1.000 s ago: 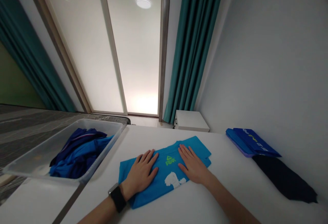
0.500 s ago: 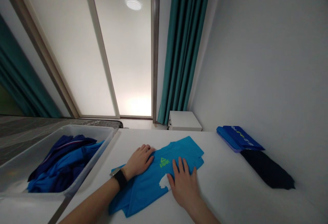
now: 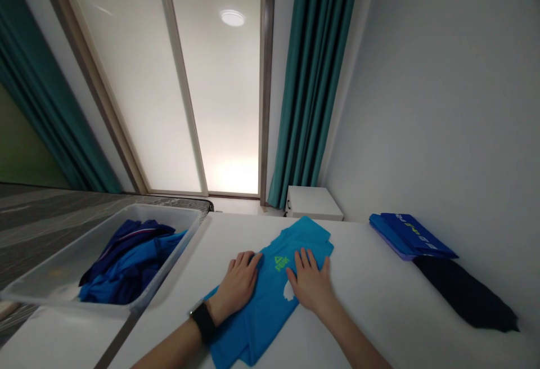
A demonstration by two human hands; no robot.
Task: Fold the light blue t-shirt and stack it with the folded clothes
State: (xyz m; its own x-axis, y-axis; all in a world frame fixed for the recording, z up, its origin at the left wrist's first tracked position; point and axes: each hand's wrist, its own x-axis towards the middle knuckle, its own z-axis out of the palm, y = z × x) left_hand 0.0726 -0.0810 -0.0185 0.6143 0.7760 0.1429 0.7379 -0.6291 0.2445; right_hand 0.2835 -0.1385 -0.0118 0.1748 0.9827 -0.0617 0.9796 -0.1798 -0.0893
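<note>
A bright blue T-shirt (image 3: 270, 301) with a green PEAK logo and a white patch lies folded lengthwise and slanted on the white table (image 3: 350, 284). On its left edge rests my left hand (image 3: 237, 282), fingers slightly bent and nothing gripped; a watch with a black band is on that wrist. My right hand (image 3: 311, 282) lies flat on the shirt's right side, fingers spread, partly covering the white patch. The shirt's lower end runs out at the bottom of the view.
To the left, a translucent plastic bin (image 3: 54, 268) holds crumpled blue and navy clothes (image 3: 130, 262). At the right lie folded blue clothes (image 3: 413, 234) and a dark folded garment (image 3: 468, 296). Behind the table stand a white cabinet (image 3: 314, 203) and a teal curtain (image 3: 316, 76).
The shirt has turned to a steeper slant and looks narrower, with both hands still on it. My left hand has shifted right along its edge. The whole view has swung slightly.
</note>
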